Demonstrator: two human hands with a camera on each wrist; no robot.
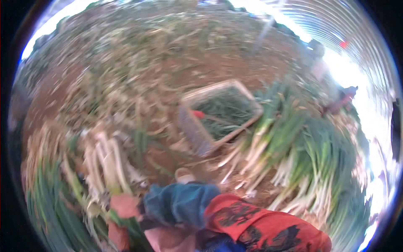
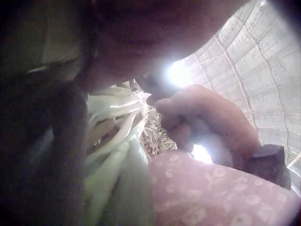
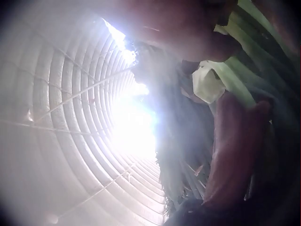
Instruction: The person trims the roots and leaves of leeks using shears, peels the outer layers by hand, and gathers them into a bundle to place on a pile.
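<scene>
In the blurred head view, the right hand (image 1: 125,205) reaches across to the left over leeks (image 1: 105,157), with the left hand (image 1: 119,236) just below it. The left wrist view has the left hand (image 2: 160,35) large and dark along the top, gripping pale leek stalks (image 2: 115,110); its fingertips are hidden. Facing it, the right hand (image 2: 211,117) has bent fingers. Seen from the right wrist, the right hand (image 3: 221,89) pinches a leek's pale green leaf (image 3: 208,84) between thumb and fingers.
A crate (image 1: 191,126) of green leaves with a red item (image 1: 198,114) stands ahead on brown soil. Leek bunches (image 1: 310,159) lie to the right, others (image 1: 46,185) at far left. Cut plants (image 1: 155,42) cover the ground behind. A ribbed tunnel cover (image 1: 369,42) arches at the right.
</scene>
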